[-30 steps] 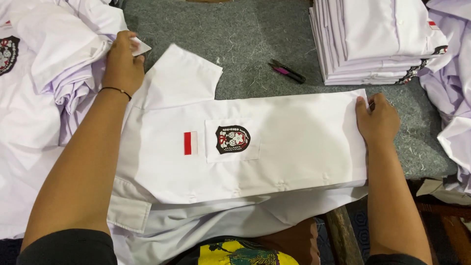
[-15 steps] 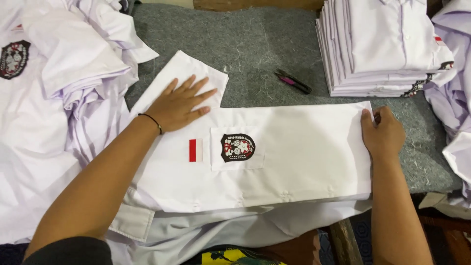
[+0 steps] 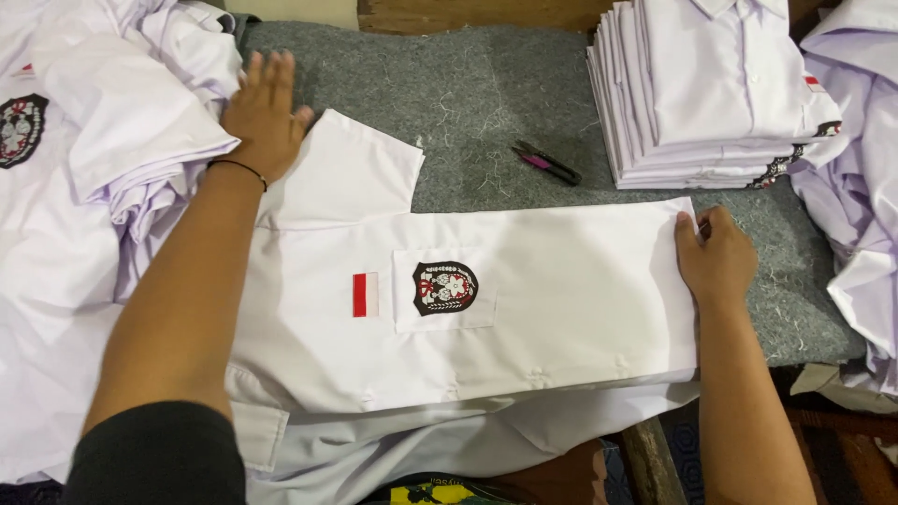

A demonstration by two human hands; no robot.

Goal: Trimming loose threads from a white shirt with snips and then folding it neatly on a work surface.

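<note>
Meanwhile the left hand (image 3: 264,112) had slid outward to the sleeve's (image 3: 348,173) far end, fingers spread flat; the right hand (image 3: 716,257) stayed pinching the white shirt's (image 3: 571,299) hem on the grey table (image 3: 468,84).

Both forearms bare, left hand (image 3: 265,110) at upper left w/ thin dark band (image 3: 237,168) round the wrist, black short sleeve (image 3: 154,454) at lower left; right hand (image 3: 716,257) at mid-right, no jewellery visible.
</note>
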